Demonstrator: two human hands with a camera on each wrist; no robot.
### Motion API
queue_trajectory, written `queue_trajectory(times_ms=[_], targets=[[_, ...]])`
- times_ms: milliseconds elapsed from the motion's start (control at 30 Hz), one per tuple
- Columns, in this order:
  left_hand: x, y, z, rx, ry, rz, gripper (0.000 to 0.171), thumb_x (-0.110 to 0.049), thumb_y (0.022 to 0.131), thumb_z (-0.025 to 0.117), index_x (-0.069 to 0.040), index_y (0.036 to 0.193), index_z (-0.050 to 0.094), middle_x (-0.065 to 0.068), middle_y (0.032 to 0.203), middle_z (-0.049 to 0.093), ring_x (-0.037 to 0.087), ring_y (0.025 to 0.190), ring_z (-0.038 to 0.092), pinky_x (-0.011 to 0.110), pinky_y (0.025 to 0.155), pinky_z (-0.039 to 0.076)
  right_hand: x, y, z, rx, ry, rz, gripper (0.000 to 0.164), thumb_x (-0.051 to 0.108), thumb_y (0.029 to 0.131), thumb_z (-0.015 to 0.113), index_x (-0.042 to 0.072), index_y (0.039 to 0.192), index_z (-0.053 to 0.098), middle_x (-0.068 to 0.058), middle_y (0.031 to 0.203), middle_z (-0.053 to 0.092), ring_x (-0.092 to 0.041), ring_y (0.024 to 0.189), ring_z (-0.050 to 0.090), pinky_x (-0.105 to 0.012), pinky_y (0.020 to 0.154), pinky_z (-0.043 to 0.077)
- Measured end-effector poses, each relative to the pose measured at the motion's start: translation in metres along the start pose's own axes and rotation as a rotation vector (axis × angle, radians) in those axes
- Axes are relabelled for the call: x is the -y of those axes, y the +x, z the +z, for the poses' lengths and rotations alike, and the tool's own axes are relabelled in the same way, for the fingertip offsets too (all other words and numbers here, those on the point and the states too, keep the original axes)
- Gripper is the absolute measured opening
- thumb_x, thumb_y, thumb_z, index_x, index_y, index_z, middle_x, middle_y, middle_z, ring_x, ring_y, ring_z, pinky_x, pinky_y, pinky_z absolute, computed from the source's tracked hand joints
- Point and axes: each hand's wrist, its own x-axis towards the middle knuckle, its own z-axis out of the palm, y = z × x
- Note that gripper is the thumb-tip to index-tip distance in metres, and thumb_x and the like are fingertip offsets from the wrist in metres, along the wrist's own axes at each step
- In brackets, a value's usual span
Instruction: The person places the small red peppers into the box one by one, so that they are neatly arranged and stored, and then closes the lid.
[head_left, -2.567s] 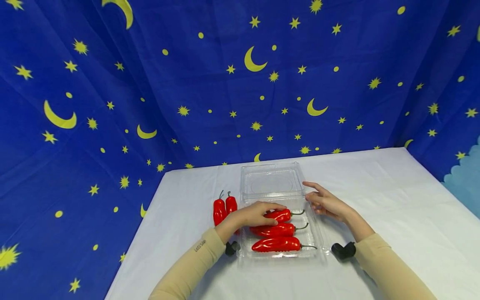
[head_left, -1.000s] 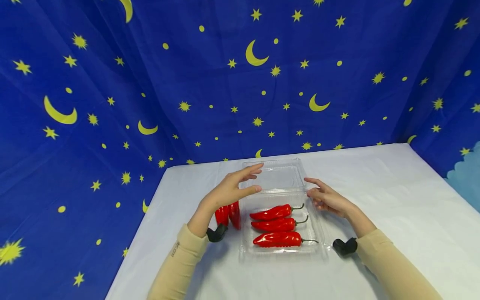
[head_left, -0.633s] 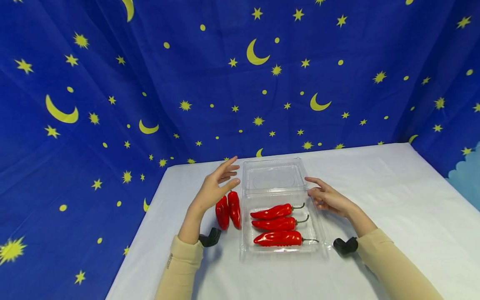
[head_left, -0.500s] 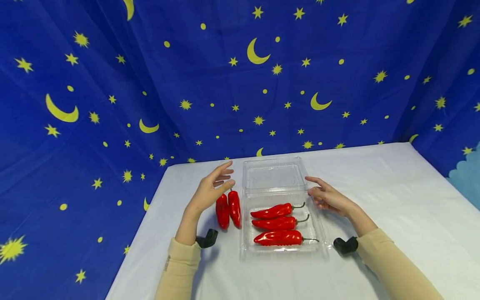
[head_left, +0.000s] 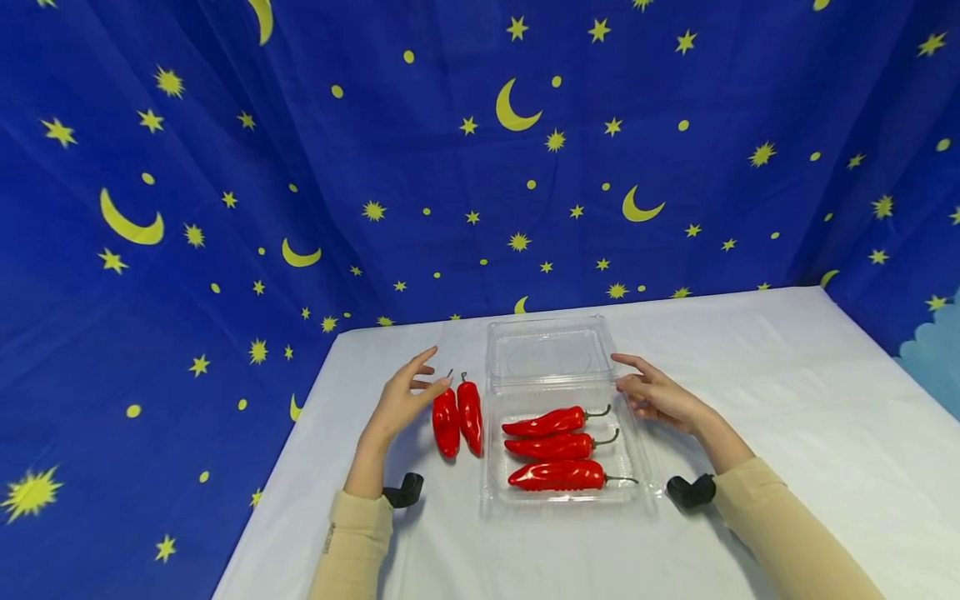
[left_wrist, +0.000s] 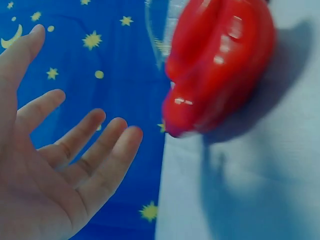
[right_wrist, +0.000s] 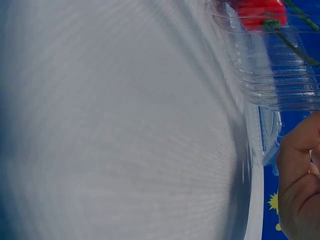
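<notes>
My left hand (head_left: 397,406): fingers spread and relaxed, nothing held, just left of two loose red peppers (head_left: 446,427). Those lie side by side on white cloth (head_left: 757,375), stems away from me, just left of clear container (head_left: 570,499). My right hand (head_left: 663,402) at container's right edge, index finger extended, other fingers curled; cannot tell whether I grip edge. Three boxed red peppers (head_left: 551,447) lie in row inside container, stems right. Clear lid (head_left: 550,354) folded back beyond them.
</notes>
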Motion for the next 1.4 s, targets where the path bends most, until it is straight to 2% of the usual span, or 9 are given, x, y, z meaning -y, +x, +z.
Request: queue_trajectory(times_ms=[267,467,533,600,767,967,1233,1400], targets=[[0.021,-0.002,0.013,-0.013,0.022,-0.020,0.068,-0.034,0.086,0.068,-0.013,0.144,0.040,0.022,0.122,0.052,0.036,0.097,0.060,0.045,0.079,0.051,-0.002,0.000,0.000,0.001,0.014,0.006,0.067,0.020,0.097,0.054,0.016,0.151,0.016,-0.012,0.096,0.046,-0.009,0.060,0.044,-0.018,0.052,0.043],[0.034,-0.005,0.025,-0.022,0.003,-0.029,0.062,-0.029,0.087,0.068,-0.011,0.142,0.044,0.023,0.118,0.051,0.035,0.093,0.060,0.034,0.058,0.054,-0.002,0.000,0.001,0.007,0.015,-0.002,0.066,0.019,0.097,0.053,0.015,0.151,0.015,-0.012,0.096,0.046,-0.008,0.061,0.044,-0.019,0.052,0.042],[0.037,-0.007,0.029,-0.022,0.026,-0.034,0.062,-0.029,0.087,0.068,-0.011,0.141,0.044,0.022,0.117,0.051,0.033,0.092,0.059,0.031,0.056,0.053,-0.002,0.000,0.001,0.004,0.022,0.006,0.066,0.018,0.097,0.053,0.016,0.151,0.016,-0.012,0.096,0.046,-0.008,0.061,0.044,-0.018,0.052,0.042],[0.038,-0.008,0.032,-0.018,0.062,-0.050,0.063,-0.031,0.086,0.069,-0.012,0.141,0.045,0.021,0.116,0.050,0.031,0.093,0.057,0.033,0.059,0.054,-0.001,0.000,0.001,0.000,0.025,0.010,0.065,0.018,0.097,0.053,0.016,0.151,0.016,-0.012,0.097,0.045,-0.008,0.061,0.044,-0.019,0.052,0.042],[0.034,-0.010,0.037,0.018,0.155,-0.075,0.066,-0.036,0.082,0.071,-0.012,0.139,0.048,0.018,0.110,0.050,0.029,0.096,0.050,0.044,0.079,0.050,-0.001,-0.001,0.001,0.000,0.027,0.006,0.065,0.018,0.097,0.053,0.017,0.151,0.016,-0.012,0.099,0.045,-0.009,0.061,0.043,-0.019,0.052,0.042],[0.034,-0.010,0.041,0.038,0.203,-0.069,0.063,-0.031,0.082,0.071,-0.010,0.137,0.049,0.017,0.105,0.052,0.028,0.093,0.050,0.047,0.081,0.046,-0.001,-0.001,0.001,0.023,0.033,-0.014,0.067,0.018,0.097,0.052,0.014,0.151,0.013,-0.013,0.098,0.045,-0.008,0.062,0.043,-0.019,0.053,0.042],[0.037,-0.008,0.041,0.030,0.197,-0.080,0.061,-0.027,0.082,0.070,-0.012,0.137,0.048,0.021,0.112,0.055,0.033,0.100,0.053,0.052,0.085,0.045,-0.001,-0.002,0.000,0.023,0.032,-0.020,0.067,0.019,0.097,0.052,0.014,0.152,0.013,-0.012,0.096,0.045,-0.009,0.062,0.043,-0.020,0.053,0.041],[0.038,-0.008,0.036,0.014,0.122,-0.072,0.060,-0.026,0.084,0.070,-0.012,0.138,0.047,0.020,0.116,0.055,0.035,0.105,0.053,0.050,0.085,0.047,0.001,-0.002,0.001,0.014,0.021,-0.013,0.067,0.018,0.097,0.052,0.014,0.152,0.013,-0.012,0.096,0.045,-0.009,0.062,0.043,-0.021,0.052,0.042]])
